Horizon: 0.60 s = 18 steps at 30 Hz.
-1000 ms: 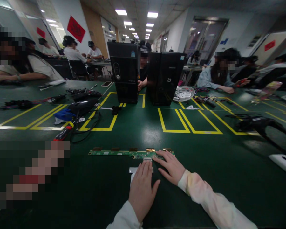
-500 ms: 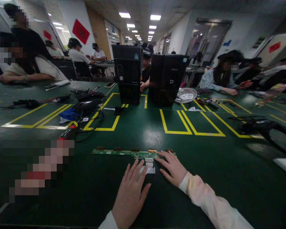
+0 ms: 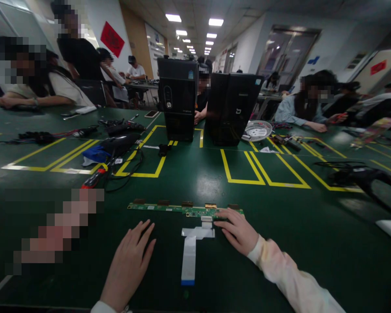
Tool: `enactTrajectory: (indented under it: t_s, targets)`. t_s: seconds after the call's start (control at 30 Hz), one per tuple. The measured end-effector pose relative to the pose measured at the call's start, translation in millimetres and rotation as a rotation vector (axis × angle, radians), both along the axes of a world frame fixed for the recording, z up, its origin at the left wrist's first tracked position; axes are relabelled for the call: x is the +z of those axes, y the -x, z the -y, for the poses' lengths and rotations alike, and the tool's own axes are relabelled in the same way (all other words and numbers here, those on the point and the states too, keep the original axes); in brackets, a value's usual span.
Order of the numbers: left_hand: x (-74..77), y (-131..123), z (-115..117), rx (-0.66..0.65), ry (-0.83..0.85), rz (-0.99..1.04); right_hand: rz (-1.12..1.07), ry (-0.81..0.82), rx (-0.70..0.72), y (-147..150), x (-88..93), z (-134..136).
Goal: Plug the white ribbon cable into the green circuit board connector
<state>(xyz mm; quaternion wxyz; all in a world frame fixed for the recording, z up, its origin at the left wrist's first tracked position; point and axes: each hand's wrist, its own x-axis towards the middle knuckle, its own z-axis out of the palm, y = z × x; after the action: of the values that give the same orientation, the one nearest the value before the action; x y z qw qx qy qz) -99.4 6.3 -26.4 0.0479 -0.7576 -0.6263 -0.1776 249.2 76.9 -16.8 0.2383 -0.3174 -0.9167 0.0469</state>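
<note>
In the head view, a long, narrow green circuit board (image 3: 195, 214) lies crosswise on the dark green tabletop (image 3: 263, 282) in front of the person, with brownish tabs along its far edge. Small pale labels show on it, too small to read. The right hand (image 3: 239, 231) reaches over the board's right end, palm down, fingers slightly parted and fingertips at the board, grasping nothing; whether they press on it cannot be told. Just below the pale connector (image 3: 206, 218) on the near edge, a white ribbon cable (image 3: 188, 258) is folded crosswise, then runs toward the person and ends in a blue strip. Whether it is plugged in cannot be told. The left hand (image 3: 127, 261) is well to the left of the cable, its fingers apart and thumb wide, holding nothing. Farther back, the left computer tower (image 3: 179, 124) bears a pale blue sticker near its top and tiny lettering, illegible here. The right computer tower (image 3: 226, 117) carries a light, rounded logo, a faint line of print above it and a corner sticker, none of them readable. Dark characters on the red wall sign (image 3: 112, 39) are blurred.
</note>
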Motion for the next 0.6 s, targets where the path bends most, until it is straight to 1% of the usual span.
enactTrajectory:
  t_s: [0.1,0.2,0.27,0.37,0.47,0.6]
  targets:
    - [-0.3,0,-8,-0.001,0.005,0.008,-0.066,0.042,0.040,4,1.5,3]
    - [0.5,-3,-10,-0.007,0.027,0.027,-0.077,0.079,0.063,13,4.4,8]
    - [1.4,-5,-10,-0.004,0.036,0.034,-0.037,0.091,0.044,19,6.3,10]
    - [2.5,-6,-9,0.020,0.032,0.031,0.078,0.105,0.011,24,7.5,11]
    - [2.4,-5,-9,0.051,0.010,0.025,0.167,0.136,0.006,24,6.4,8]
    - [2.1,-6,-8,0.063,0.002,0.023,0.222,0.179,-0.006,22,4.3,5]
